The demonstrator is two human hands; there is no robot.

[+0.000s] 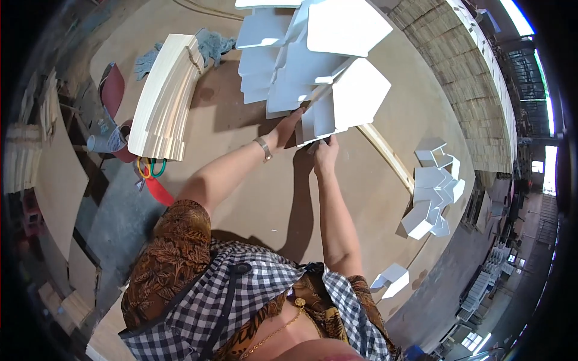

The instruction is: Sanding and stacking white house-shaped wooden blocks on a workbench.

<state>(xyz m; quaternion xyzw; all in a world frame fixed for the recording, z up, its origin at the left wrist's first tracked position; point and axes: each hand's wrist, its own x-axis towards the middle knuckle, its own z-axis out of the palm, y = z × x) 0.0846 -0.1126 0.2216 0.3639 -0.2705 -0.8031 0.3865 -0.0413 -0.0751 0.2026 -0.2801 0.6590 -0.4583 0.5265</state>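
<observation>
A group of white angular boards [352,93] stands at the front of a larger stack of white pentagon-faced boards [346,27]. My left hand [284,131], with a band on its wrist, is closed at the left side of the front group, its fingertips partly hidden by the boards. Below their near edge, my right hand [326,155] has its fingers pressed together. A small dark grey thing shows by the right fingertips, too small to name. A wooden strip [388,155] runs out to the right from under the boards.
On the brown table [253,198], curved light wood pieces [162,96] stand at left, beside grey gloves [215,47] and yellow- and green-handled scissors [150,168]. Smaller white pieces [430,195] lie at right, another [391,280] nearer. Stacked wood [460,78] lines the far right.
</observation>
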